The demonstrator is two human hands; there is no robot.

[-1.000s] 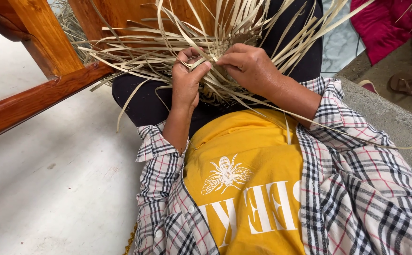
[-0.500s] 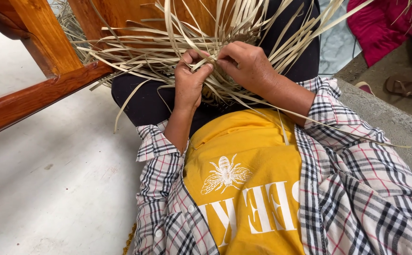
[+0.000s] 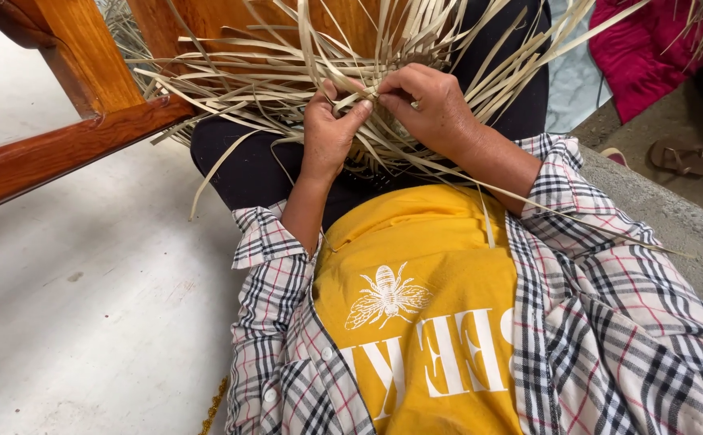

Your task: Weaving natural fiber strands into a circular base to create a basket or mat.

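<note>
A person sits and looks down at their own lap, where a half-woven piece of pale flat straw strips point(image 3: 383, 149) rests on dark trousers. Loose strips fan out in every direction from the woven centre, some reaching past the knees. The left hand point(image 3: 329, 129) grips the weave from the left side, thumb pressed on top, fingers curled beneath. The right hand point(image 3: 432, 105) is pinched shut on a single strip point(image 3: 371, 98) right at the point where the two hands meet — thumb and forefinger close together. That strip runs away from the body, its long axis pointing upward in the view, and both hands sit almost touching over it. The person wears a yellow shirt point(image 3: 416, 306) under an open plaid shirt point(image 3: 609, 322). A reddish wooden chair frame point(image 3: 69, 137) stands to the left on a pale floor point(image 3: 85, 322).
</note>
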